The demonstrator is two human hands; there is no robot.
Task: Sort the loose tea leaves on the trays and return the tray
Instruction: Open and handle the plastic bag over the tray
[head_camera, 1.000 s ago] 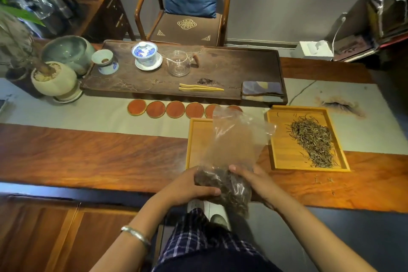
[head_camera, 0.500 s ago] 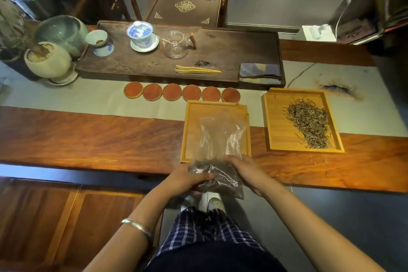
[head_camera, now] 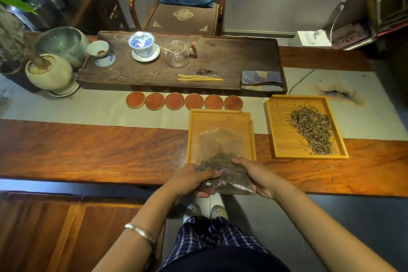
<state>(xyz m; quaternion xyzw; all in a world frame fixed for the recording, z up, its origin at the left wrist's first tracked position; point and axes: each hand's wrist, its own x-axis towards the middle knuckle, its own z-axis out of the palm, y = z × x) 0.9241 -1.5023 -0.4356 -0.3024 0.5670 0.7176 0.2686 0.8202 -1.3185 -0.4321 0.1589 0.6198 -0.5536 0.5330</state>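
Observation:
A clear plastic bag [head_camera: 223, 161] with dark tea leaves in its bottom lies over the near edge of a bare light wooden tray [head_camera: 212, 121]. My left hand [head_camera: 194, 180] grips the bag's filled end from the left. My right hand [head_camera: 258, 175] holds it from the right. The bag's upper part lies limp on the tray. A second wooden tray [head_camera: 280, 130] to the right carries a loose pile of thin grey-green tea leaves [head_camera: 311, 130].
Several round red coasters [head_camera: 184, 101] line up behind the trays. A dark tea board [head_camera: 223, 66] carries a lidded cup [head_camera: 142, 44], a glass pitcher [head_camera: 176, 53], bamboo tongs [head_camera: 199, 78] and a folded cloth [head_camera: 261, 80]. Plant pots [head_camera: 48, 72] stand far left. A few stray leaves [head_camera: 322, 166] lie near the right tray.
The bag has come down: its upper part stood upright a second ago and now lies flat on the tray. Both hands keep hold of the filled end.

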